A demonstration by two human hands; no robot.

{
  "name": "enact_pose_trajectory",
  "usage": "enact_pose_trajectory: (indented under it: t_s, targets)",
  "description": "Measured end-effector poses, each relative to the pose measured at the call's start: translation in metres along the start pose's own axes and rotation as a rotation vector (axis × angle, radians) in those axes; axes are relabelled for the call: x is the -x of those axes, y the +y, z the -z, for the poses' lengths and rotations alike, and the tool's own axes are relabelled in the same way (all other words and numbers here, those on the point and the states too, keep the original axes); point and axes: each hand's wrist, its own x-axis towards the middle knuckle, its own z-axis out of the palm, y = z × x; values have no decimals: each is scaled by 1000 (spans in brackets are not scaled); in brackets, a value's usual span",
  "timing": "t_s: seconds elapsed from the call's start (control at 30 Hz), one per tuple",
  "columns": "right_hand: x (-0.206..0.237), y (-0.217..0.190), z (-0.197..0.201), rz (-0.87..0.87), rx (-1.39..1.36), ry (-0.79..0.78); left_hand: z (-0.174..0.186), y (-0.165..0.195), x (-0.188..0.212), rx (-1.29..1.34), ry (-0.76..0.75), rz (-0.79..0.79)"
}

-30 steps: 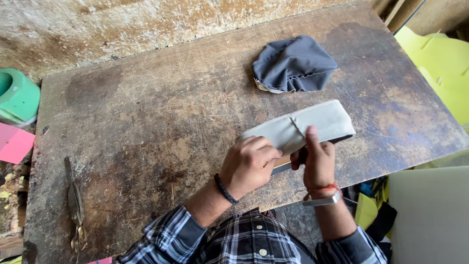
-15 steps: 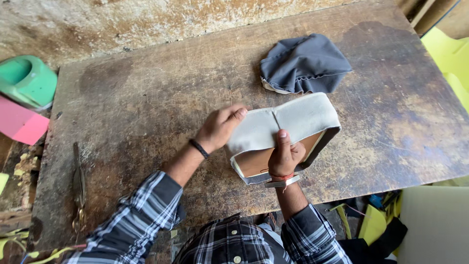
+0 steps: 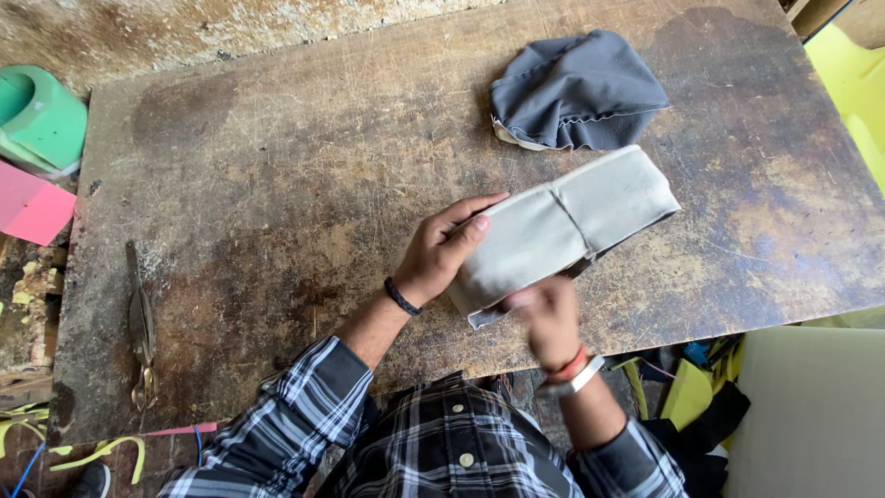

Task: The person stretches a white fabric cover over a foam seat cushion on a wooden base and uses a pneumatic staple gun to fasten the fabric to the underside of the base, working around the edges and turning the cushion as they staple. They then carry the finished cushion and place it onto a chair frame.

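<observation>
Scarred and stained, a brown wooden workbench (image 3: 277, 184) fills the view, its top scratched pale in the middle and darkened in patches toward the far corners. On it, near the front edge and right of centre, lies a folded pale grey fabric piece (image 3: 562, 231), a soft padded oblong with a stitched seam across its middle and a darker lining showing along its near edge. Its long axis runs diagonally, from the near left end up to the far right end. The left hand (image 3: 447, 254) grips the near left end, fingers curled over the top and thumb laid flat on the cloth. The right hand (image 3: 548, 318) sits just beside the near long edge, below the seam; it is blurred, so whether its fingers pinch the cloth or only brush it I cannot tell. Both hands are at the near left half of the piece, and the far right end rests free on the wood.

Just beyond that end lies a crumpled dark grey cloth (image 3: 576, 88), soft and rumpled, with a pale lining peeping out below. Well apart on the left, a pair of old metal scissors (image 3: 141, 332) lies along the bench edge, and past the far left corner sit a green plastic form (image 3: 41, 120) and a pink sheet (image 3: 32, 207)
</observation>
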Motion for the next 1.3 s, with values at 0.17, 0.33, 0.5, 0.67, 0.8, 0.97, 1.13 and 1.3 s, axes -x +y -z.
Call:
enact_pose_trajectory:
  t_s: [0.17, 0.33, 0.5, 0.67, 0.8, 0.97, 1.13, 1.3]
  targets:
    - [9, -31, -36, -75, 208, -85, -4, -10, 1, 82, 8, 22]
    - [-20, -17, -62, 350, 53, -33, 16, -15, -6, 123, -5, -15]
    - [-53, 13, -55, 727, 266, -69, 32, -12, -15, -207, 10, 96]
    - [-49, 41, -38, 564, 233, -216, 36, 4, -26, -626, -87, 97]
    - [-21, 47, -15, 71, 106, -110, 23, 20, -21, -509, -155, 173]
    - [23, -16, 57, -101, -391, 553, -25, 2, 11, -68, -455, 41]
    - [75, -65, 125, -295, -121, 613, -84, -101, 20, -181, -793, -64]
    - [142, -17, 192, -411, -43, 669, -96, -201, 24, -668, -695, 314]
